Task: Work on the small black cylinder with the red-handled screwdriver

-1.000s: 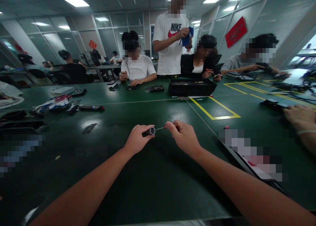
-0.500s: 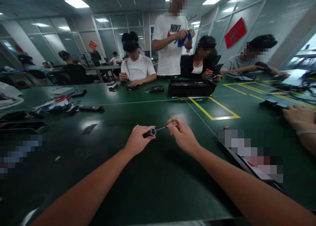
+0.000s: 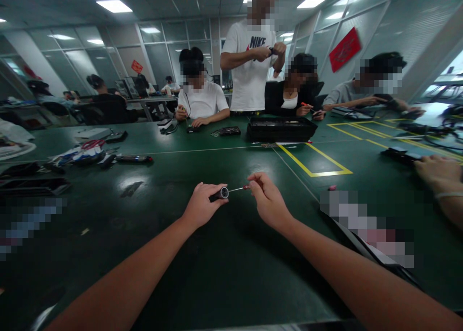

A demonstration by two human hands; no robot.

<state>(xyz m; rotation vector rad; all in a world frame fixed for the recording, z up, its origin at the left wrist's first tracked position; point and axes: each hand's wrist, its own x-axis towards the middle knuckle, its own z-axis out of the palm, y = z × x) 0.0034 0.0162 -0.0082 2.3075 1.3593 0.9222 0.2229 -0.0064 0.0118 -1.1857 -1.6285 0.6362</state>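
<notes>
A dark cylindrical part (image 3: 221, 193) with a pale round end is pinched between the thumb and fingers of my left hand (image 3: 200, 206). To its right, my right hand (image 3: 269, 199) is closed on a screwdriver (image 3: 246, 187) with a red collar and a thin metal shaft. The shaft points left, and its tip is at the round end of the part; whether it goes inside cannot be made out. My fingers hide most of the screwdriver's handle. Both hands are above the green table (image 3: 217, 282).
A black open box (image 3: 282, 131) stands towards the far side. Tools and a cable pile (image 3: 90, 152) lie at the left, with a black tray (image 3: 34, 186) nearer. A blurred flat item (image 3: 361, 225) is at the right, near another person's hand (image 3: 439, 172). Several people are across the table.
The fingers of my right hand have shifted around the screwdriver, covering its handle. My left hand and the part stay put. The standing person's hands have moved, and the blue item there no longer shows.
</notes>
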